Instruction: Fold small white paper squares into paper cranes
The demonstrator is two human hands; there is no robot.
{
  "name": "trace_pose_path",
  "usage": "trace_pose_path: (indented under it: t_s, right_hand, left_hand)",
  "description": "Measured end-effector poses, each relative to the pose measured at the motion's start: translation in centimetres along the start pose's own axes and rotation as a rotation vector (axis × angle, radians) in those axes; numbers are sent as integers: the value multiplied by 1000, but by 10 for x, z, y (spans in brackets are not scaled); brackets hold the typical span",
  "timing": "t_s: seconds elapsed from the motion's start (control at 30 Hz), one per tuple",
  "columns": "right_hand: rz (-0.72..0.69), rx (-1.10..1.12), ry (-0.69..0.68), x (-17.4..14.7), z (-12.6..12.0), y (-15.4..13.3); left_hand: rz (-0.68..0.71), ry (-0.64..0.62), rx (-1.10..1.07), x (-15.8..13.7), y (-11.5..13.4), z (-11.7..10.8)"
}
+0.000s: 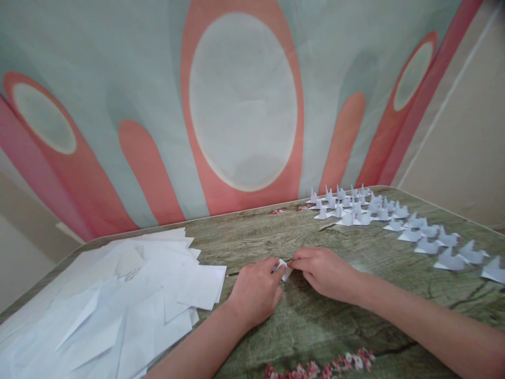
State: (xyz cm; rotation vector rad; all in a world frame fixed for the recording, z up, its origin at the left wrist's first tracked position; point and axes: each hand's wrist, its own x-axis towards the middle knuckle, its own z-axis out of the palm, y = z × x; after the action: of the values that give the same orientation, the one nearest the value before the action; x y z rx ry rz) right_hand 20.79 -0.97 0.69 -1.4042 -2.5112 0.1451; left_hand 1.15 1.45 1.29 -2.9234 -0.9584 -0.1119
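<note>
A small folded piece of white paper (284,270) sits between my two hands, low over the middle of the table. My left hand (258,289) is closed, its fingertips pinching the paper's left side. From the right, my right hand (325,271) pinches the paper's edge between thumb and fingers. The fingers cover part of the folds, so the paper's full shape is hidden. To the left of my left hand lies a large, loose pile of white paper sheets (145,305). Several folded white paper birds (428,245) stand in rows beyond my right hand.
The wood-patterned table (244,237) has printed pink flowers (323,366) near its front edge. Behind the table's far edge hangs a backdrop (242,100) with red and pale green arches. A plain wall (465,131) rises at the right.
</note>
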Motion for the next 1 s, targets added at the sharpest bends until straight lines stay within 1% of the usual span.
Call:
trace_pose_path:
  t_s: [0.1, 0.2, 0.3, 0.43, 0.53, 0.67, 0.87, 1.0]
  right_hand:
    - [-14, -57, 53, 2, 11, 4]
    - [-55, -134, 43, 2, 15, 3]
    - [-81, -200, 11, 2, 12, 0]
    - [-76, -253, -8, 4, 5, -7]
    - [-61, -282, -24, 6, 2, -11]
    - [-46, -280, -13, 7, 1, -12]
    - [-43, -283, -35, 5, 4, -11]
    - [-45, -312, -15, 2, 5, -12]
  left_hand:
    - [10, -10, 32, 1, 2, -1]
    - [25, -27, 48, 1, 4, -3]
    - [45, -62, 61, -1, 7, -7]
    - [70, -91, 70, -4, 8, -13]
    - [92, -108, 68, -7, 5, -19]
    - [120, -129, 45, -11, 0, -25]
    - [119, -116, 21, -16, -3, -23]
    - [115, -110, 15, -17, -3, -21]
